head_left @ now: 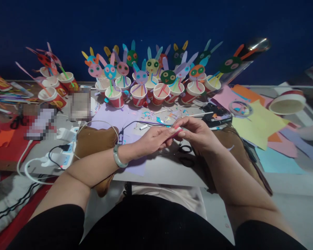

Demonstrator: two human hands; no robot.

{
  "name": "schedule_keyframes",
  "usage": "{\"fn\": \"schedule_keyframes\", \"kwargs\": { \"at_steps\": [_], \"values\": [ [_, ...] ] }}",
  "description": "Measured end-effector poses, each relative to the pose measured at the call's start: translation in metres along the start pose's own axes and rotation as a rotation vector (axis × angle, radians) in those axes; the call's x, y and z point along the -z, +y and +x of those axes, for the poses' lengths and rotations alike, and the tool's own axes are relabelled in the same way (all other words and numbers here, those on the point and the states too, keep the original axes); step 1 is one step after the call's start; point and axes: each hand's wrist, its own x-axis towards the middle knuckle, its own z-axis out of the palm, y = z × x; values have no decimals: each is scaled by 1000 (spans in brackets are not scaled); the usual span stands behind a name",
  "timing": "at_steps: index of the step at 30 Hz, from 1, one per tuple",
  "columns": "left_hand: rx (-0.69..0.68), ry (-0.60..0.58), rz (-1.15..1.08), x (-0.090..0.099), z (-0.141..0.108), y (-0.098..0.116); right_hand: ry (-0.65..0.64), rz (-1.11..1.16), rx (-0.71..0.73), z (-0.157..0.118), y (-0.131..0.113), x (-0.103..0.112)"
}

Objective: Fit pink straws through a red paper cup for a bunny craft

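Observation:
My left hand [159, 138] and my right hand [195, 133] meet over the middle of the table, fingers pinched together. Between their fingertips is a small pink and red piece [176, 132], mostly covered by the fingers, and both hands grip it. Black-handled scissors [185, 149] lie just below my right hand. Small paper scraps [169, 114] are scattered beyond my hands, on and beside a purple sheet [106, 116]. A short white marker or cap [143, 127] rests left of the fingertips.
Several paper cups [139, 95] with rabbit-like paper heads on sticks stand along the back. Coloured paper [255, 123] is piled at right, near another person's arm [311, 132]. A power strip [65, 156], cables and a phone [41, 121] are at left. Brown cushions [94, 142] lie under my forearms.

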Motion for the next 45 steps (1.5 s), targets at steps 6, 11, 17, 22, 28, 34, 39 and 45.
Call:
{"fn": "schedule_keyframes", "kwargs": {
  "at_steps": [6,11,17,22,28,34,39,45],
  "values": [
    [-10,7,-4,-1,1,0,9,-9,-15,1,1,1],
    [-11,17,13,-1,1,1,6,37,-41,1,2,0],
    [-54,26,45,0,1,-3,33,34,-22,2,3,-2],
    [-127,65,146,0,1,-8,42,21,6,4,3,-1],
    [-80,11,156,1,1,-8,49,-89,-32,4,2,4],
    [-89,-12,186,1,1,-7,62,-158,-69,3,-2,0],
    [-82,32,61,-2,2,-7,43,-105,-74,3,-2,-8],
    [-66,76,13,-2,6,-14,145,-15,-112,4,10,-14]
  ]
}}
